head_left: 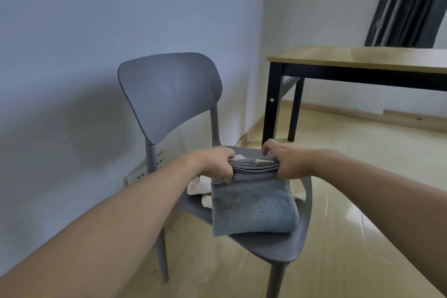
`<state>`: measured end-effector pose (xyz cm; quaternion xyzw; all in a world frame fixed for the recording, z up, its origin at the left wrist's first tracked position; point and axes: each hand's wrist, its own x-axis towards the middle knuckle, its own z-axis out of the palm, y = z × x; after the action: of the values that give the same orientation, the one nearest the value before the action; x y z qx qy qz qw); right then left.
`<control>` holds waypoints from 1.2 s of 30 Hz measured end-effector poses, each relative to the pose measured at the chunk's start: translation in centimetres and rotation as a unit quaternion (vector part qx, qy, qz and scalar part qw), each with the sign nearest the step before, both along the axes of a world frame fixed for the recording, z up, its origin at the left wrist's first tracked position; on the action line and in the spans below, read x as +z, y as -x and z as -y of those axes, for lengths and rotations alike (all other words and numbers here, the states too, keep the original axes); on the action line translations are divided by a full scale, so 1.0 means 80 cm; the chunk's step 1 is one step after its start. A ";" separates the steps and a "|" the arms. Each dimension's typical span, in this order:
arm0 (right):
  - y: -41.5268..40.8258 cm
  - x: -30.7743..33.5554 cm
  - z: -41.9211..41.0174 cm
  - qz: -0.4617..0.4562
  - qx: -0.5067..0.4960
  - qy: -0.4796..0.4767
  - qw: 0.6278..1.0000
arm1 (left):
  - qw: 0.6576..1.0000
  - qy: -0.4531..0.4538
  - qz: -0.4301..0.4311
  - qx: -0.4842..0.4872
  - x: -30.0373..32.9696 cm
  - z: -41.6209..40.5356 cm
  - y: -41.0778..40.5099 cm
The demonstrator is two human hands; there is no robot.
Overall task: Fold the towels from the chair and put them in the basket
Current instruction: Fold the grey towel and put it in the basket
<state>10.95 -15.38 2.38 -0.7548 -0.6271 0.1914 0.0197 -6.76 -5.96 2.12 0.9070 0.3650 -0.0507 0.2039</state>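
I see a folded blue towel [252,205] lying on the seat of a grey chair [169,94], over a white towel [197,186]. My left hand [215,164] and right hand [286,162] each grip the blue towel's far layered edge, fingers curled round it. A table [362,60] stands behind, right.

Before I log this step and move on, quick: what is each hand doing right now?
Left hand: grips the far left corner of the folded blue towel.
Right hand: grips the towel's far right corner.
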 end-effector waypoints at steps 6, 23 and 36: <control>0.020 0.063 0.057 0.118 0.021 -0.012 0.993 | 0.998 -0.025 0.020 -0.053 0.077 0.061 0.020; 0.065 -0.096 0.189 0.086 -0.016 -0.094 0.992 | 0.982 -0.146 -0.028 -0.117 -0.081 0.173 0.056; 0.017 -0.070 0.153 -0.220 -0.121 0.026 0.968 | 0.990 0.113 0.085 -0.014 -0.066 0.113 0.048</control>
<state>9.59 -27.61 -3.19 -0.7646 -0.5062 0.3653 0.1604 -10.64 -14.98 -3.17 0.8843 0.3254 -0.0176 0.3345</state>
